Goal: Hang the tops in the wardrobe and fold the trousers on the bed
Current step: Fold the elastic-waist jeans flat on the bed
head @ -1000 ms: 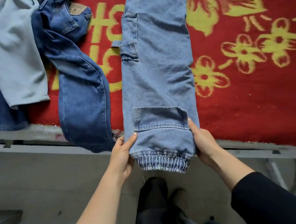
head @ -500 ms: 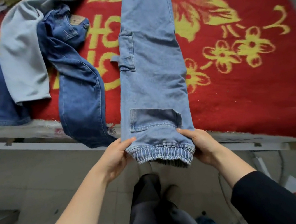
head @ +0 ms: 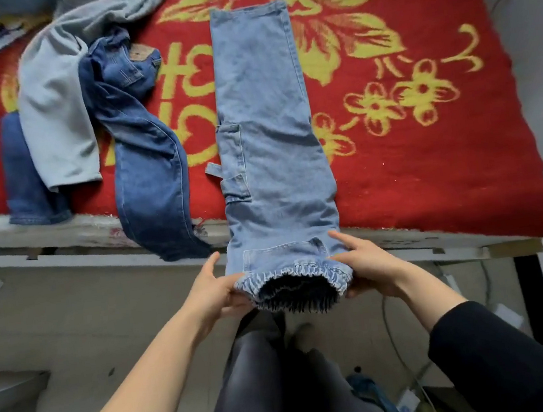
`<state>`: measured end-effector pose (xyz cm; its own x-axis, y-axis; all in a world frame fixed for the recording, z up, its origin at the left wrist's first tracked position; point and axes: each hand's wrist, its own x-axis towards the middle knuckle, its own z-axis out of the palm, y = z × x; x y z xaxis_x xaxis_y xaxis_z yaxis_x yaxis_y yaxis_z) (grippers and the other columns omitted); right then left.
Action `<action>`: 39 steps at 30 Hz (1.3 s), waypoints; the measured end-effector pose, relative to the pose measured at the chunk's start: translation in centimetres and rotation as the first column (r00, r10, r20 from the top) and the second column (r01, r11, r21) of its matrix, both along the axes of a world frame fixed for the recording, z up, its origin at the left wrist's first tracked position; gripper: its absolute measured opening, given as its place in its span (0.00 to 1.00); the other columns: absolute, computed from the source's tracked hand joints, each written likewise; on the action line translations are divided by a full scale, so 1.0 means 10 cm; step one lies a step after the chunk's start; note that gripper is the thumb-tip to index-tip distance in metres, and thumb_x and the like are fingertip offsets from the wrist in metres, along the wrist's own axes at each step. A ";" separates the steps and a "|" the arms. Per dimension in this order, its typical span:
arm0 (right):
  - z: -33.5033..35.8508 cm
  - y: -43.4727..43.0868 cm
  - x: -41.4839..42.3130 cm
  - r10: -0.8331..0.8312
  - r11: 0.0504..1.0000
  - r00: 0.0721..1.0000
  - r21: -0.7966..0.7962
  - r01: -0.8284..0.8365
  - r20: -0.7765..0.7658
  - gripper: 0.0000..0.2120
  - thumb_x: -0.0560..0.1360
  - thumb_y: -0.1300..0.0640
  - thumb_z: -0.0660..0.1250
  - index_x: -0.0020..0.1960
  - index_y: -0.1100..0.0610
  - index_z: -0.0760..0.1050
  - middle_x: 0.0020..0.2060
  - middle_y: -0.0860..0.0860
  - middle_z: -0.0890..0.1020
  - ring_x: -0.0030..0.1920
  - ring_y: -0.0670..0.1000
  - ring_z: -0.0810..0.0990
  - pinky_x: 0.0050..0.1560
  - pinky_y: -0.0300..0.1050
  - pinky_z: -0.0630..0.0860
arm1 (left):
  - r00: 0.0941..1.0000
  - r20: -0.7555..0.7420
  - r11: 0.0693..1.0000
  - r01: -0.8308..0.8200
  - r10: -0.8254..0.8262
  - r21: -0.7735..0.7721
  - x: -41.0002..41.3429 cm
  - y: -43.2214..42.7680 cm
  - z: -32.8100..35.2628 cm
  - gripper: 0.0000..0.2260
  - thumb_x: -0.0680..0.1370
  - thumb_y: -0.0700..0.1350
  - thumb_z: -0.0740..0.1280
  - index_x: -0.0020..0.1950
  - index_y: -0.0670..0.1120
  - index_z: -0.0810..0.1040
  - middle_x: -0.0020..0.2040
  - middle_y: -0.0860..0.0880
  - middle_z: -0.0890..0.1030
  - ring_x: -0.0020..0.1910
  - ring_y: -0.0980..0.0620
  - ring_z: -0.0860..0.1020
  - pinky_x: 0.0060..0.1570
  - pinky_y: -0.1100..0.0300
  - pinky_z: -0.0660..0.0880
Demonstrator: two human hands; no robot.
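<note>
The light blue trousers (head: pixel 269 119) lie lengthwise at frame centre on the bed (head: pixel 433 184), cuffs overhanging its near edge. The left grip (head: pixel 217 290) and right grip (head: pixel 367 262) each hold 1 side of the elastic cuffs; the fingers underneath are hidden. Dark jeans (head: pixel 148 173) and a grey garment (head: pixel 54 113) lie crumpled upper left, partly overlapping.

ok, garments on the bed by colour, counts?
Light blue jeans: 1
Dark blue jeans: 1 (dark leg far left may be the same pair; its top is hidden)
Grey garment: 1
Total: 3
</note>
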<state>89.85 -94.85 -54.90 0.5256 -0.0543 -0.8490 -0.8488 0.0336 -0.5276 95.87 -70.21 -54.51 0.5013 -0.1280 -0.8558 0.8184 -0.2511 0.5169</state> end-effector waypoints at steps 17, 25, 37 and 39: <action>-0.07 -0.66 2.90 -0.452 0.883 0.877 0.218 0.415 0.165 0.10 0.74 0.63 0.58 0.53 0.63 0.73 0.41 0.60 0.85 0.38 0.54 0.85 0.35 0.41 0.81 | 0.939 0.322 0.982 -0.066 0.121 -0.177 3.05 -1.06 -0.23 0.07 0.73 0.33 0.68 0.42 0.45 0.75 0.42 0.47 0.80 0.41 0.52 0.78 0.45 0.59 0.75; -0.56 -0.98 3.82 -0.383 0.923 0.910 0.030 0.383 0.157 0.06 0.75 0.52 0.69 0.47 0.53 0.73 0.37 0.57 0.85 0.32 0.50 0.83 0.32 0.38 0.79 | 0.744 0.543 0.897 0.172 -0.390 0.408 4.06 -1.31 -0.74 0.07 0.73 0.46 0.71 0.43 0.44 0.76 0.31 0.51 0.75 0.30 0.53 0.72 0.27 0.64 0.63; -1.15 -1.06 4.29 0.143 0.785 0.990 -0.609 -0.116 -0.004 0.27 0.74 0.48 0.70 0.67 0.57 0.68 0.54 0.53 0.78 0.53 0.55 0.77 0.46 0.43 0.68 | 0.751 0.369 0.768 0.277 -0.547 0.577 4.30 -1.49 -1.48 0.09 0.75 0.52 0.68 0.50 0.49 0.73 0.52 0.49 0.67 0.57 0.48 0.65 0.55 0.55 0.66; -1.22 -1.03 4.29 0.160 0.779 0.987 -0.610 -0.146 -0.032 0.26 0.73 0.46 0.70 0.64 0.57 0.67 0.51 0.55 0.80 0.52 0.56 0.78 0.45 0.46 0.71 | 0.750 0.440 0.826 0.247 -0.494 0.507 4.37 -1.47 -1.55 0.06 0.75 0.49 0.69 0.43 0.48 0.74 0.47 0.46 0.75 0.51 0.44 0.73 0.46 0.56 0.69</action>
<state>132.76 -105.19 -67.05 0.5882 -0.4733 -0.6558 -0.8041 -0.4292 -0.4114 139.53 -84.86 -70.00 0.8696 -0.1209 -0.4787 0.2345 -0.7521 0.6159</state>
